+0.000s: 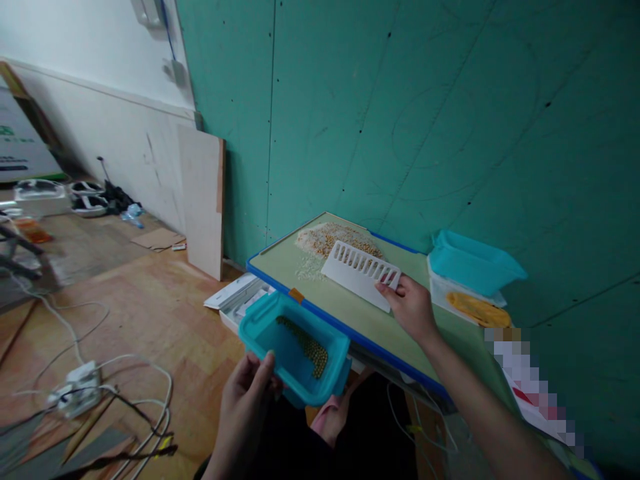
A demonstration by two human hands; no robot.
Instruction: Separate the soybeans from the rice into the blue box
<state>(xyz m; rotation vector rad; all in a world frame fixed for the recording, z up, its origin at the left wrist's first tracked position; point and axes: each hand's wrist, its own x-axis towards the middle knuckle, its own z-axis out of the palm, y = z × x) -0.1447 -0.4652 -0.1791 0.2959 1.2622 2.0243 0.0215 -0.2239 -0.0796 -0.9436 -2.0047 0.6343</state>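
Note:
My left hand (pixel 250 393) grips the near left rim of a blue plastic container (pixel 290 363), thumb over the edge. Small round gold-coloured beads (pixel 315 350) lie in a band across its bottom. The container hangs just off the front edge of a pale green tabletop (pixel 325 297). My right hand (pixel 413 310) pinches one end of a white plastic panel (pixel 353 288) with a row of slots. That panel is tilted in front of a pile of white grains mixed with gold-coloured beads (pixel 337 235), hiding its near part. Loose white grains (pixel 310 268) are scattered to the left.
Another blue container (pixel 470 257) and a yellow item (pixel 477 309) sit at the table's right end. A green wall (pixel 350 120) stands behind it. Below the left side is an open white box (pixel 240 300). Cables and a power strip (pixel 80 390) lie on the floor.

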